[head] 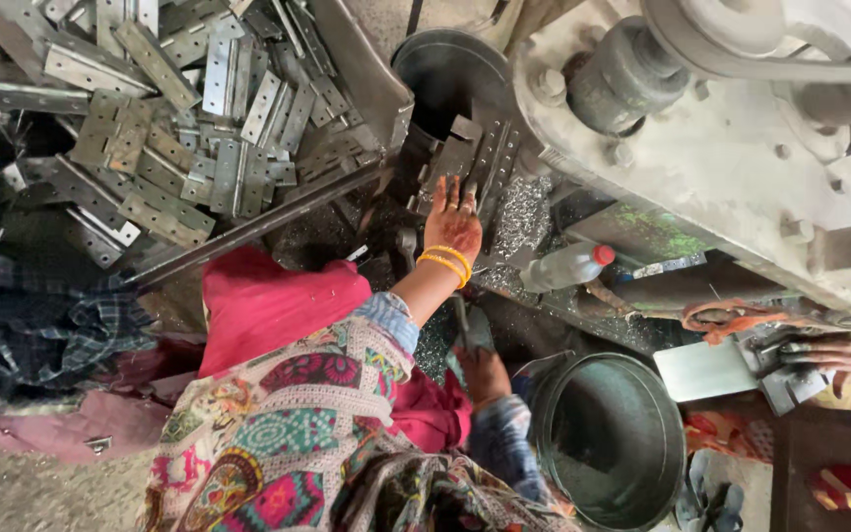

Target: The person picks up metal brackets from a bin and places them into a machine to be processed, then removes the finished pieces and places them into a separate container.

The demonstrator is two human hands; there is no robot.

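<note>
1. My left hand (pixel 452 219) lies with fingers spread flat on the metal strips (pixel 480 163) at the press machine (pixel 701 148).
2. My right hand (pixel 480 369) is closed on a dark lever handle (pixel 460 320).
3. I judge this is the feeding step; next the strip must sit exactly, with the fingers clear of the die.
4. A pile of hinge plates (pixel 179 118) lies at the left.

Near the grey press machine (pixel 701 167) we see dull silver hinge plates (pixel 189 108). Beside it stands a clear bottle (pixel 563 266) with red cap; our bangles (pixel 448 261) are yellow.
</note>
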